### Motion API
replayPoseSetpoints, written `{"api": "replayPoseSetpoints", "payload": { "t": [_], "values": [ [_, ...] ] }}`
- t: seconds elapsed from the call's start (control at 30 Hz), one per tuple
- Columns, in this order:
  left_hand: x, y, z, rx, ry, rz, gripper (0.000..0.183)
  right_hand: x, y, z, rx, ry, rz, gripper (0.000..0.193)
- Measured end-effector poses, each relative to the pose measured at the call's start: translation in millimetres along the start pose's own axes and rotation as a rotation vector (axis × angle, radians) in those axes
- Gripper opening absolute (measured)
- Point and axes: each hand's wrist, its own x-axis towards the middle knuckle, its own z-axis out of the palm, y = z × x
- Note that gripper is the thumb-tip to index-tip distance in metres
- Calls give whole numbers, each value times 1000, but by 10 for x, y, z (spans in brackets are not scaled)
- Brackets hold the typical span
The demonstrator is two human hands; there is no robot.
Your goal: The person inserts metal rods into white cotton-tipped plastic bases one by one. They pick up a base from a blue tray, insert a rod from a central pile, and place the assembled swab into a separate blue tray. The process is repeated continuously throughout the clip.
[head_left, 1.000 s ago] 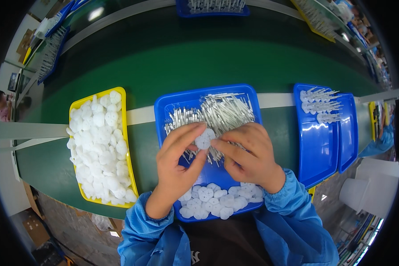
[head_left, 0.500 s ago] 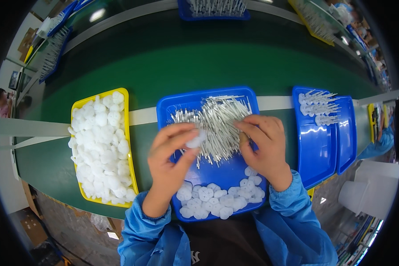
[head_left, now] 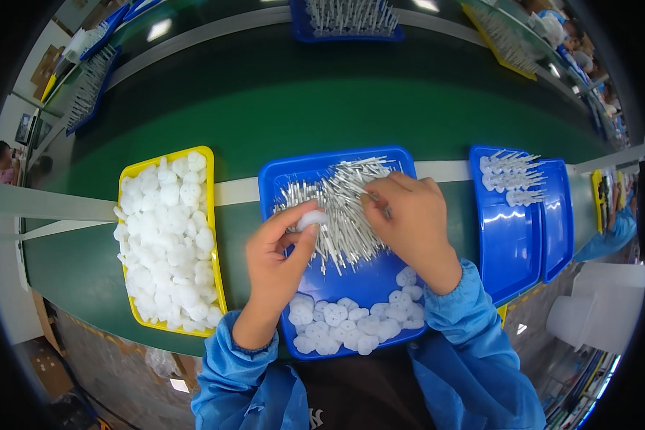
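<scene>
A white plastic disc [head_left: 311,219] is pinched between the thumb and fingers of my left hand [head_left: 274,252], seen partly edge-on. My right hand [head_left: 417,228] is over the heap of thin silvery metal rods [head_left: 347,233], its fingers curled down at the heap's right side. Whether a rod is between those fingertips is hidden. Both hands are above a blue tray [head_left: 345,285], which holds the rods in its far part. Loose white discs [head_left: 340,331] lie along its near edge and up its right side.
Left of the blue tray, a yellow tray [head_left: 213,204] is heaped with white pieces [head_left: 166,247]. On the right, blue trays [head_left: 509,247] carry rods standing in discs [head_left: 512,175]. Beyond the green table [head_left: 287,107] is another blue tray [head_left: 347,36] of upright rods.
My right hand has shifted left and its fingers have curled in over the rods. The disc in my left hand has tilted and moved slightly left.
</scene>
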Motion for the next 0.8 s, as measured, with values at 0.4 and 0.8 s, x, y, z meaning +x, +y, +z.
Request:
{"api": "replayPoseSetpoints", "payload": {
  "t": [0.4,0.8],
  "values": [
    [2,128,68,84,-27,-3,40,-324,-1,-175,389,-63,-75,25],
    [-20,184,77,162,-79,22,39,-254,-138,-125,530,-157,-44,26]
  ]
}}
